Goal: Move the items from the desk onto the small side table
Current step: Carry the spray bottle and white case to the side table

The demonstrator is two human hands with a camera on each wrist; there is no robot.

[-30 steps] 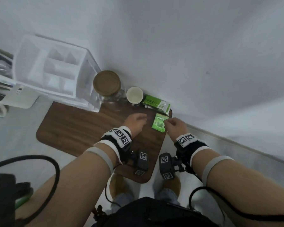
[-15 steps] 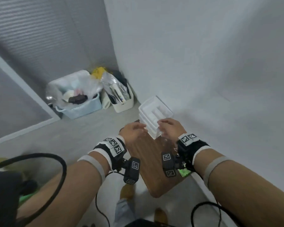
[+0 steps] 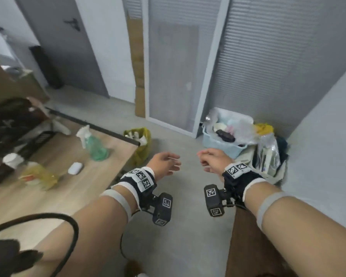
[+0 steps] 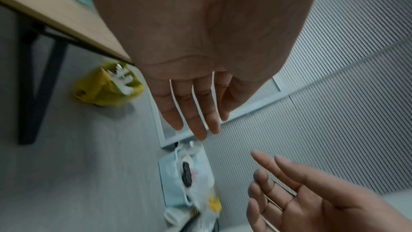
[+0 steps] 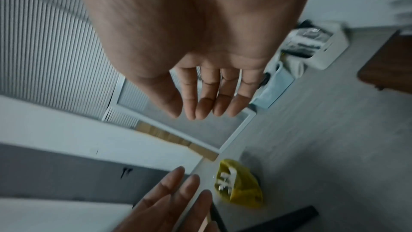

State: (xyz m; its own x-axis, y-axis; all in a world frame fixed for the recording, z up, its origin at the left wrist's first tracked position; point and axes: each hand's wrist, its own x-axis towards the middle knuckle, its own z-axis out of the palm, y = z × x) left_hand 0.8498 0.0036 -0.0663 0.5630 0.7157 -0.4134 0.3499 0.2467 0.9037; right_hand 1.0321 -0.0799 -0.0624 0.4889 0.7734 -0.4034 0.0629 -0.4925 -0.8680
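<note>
A stretch of bare grey floor [image 3: 168,120] is seen between the corner of the light wooden desk [image 3: 82,188] on the left and the dark wooden side table [image 3: 246,244] at the lower right, with a yellow bag [image 3: 140,144] and a pale blue bin [image 3: 218,142] standing along its far edge. On the desk are seen a green spray bottle [image 3: 94,144], a small white case [image 3: 75,168], a white-lidded cup [image 3: 12,159] and a blurred yellow packet [image 3: 38,174]. The left hand [image 3: 164,162] and right hand [image 3: 214,160] are held apart in the air above the floor, palms facing each other, fingers loosely straight, with nothing held or touched.
</note>
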